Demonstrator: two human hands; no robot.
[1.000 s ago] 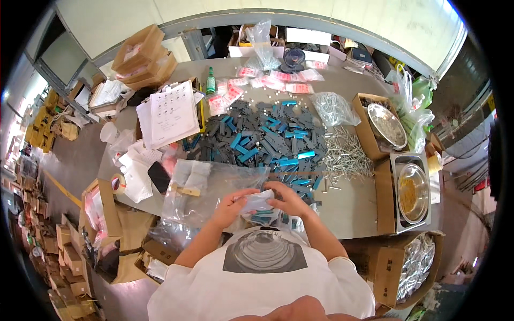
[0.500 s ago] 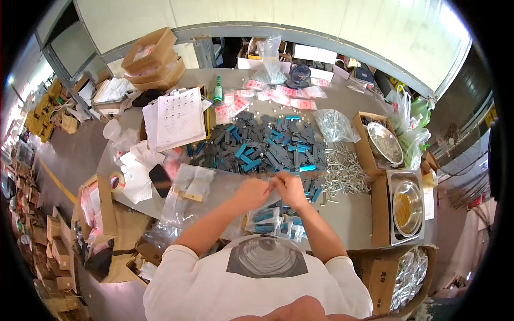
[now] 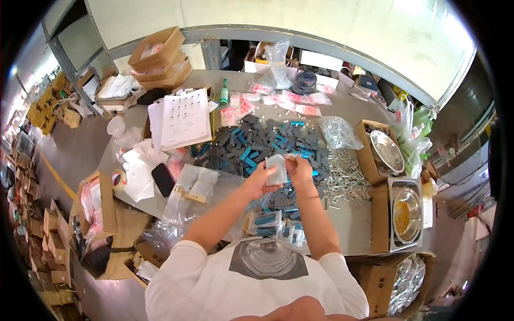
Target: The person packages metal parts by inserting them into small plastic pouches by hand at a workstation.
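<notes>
My left hand [image 3: 258,183] is closed round a whitish, translucent plastic packet [image 3: 276,171], which looks like a small bundle of clear bags. Close at its right side is my right hand [image 3: 301,172], its fingers curled; what they pinch, if anything, is too small to make out. Beneath both hands spreads a pile of dark grey and shiny blue rectangular pieces [image 3: 250,140]. A large clear plastic bag [image 3: 227,184] lies by my left forearm. Nearer to me are small filled bags of blue pieces [image 3: 265,222].
Loose metal screws or pins [image 3: 345,176] lie right of the pile, beside a cardboard box with a metal bowl [image 3: 386,152] and a steel tray with another bowl [image 3: 407,216]. Papers [image 3: 184,120], a phone [image 3: 163,179] and a green bottle [image 3: 224,93] stand or lie leftward.
Both hands have moved slightly away from me and come apart from touching. The whitish packet now shows in my left hand. The view has shifted slightly.
</notes>
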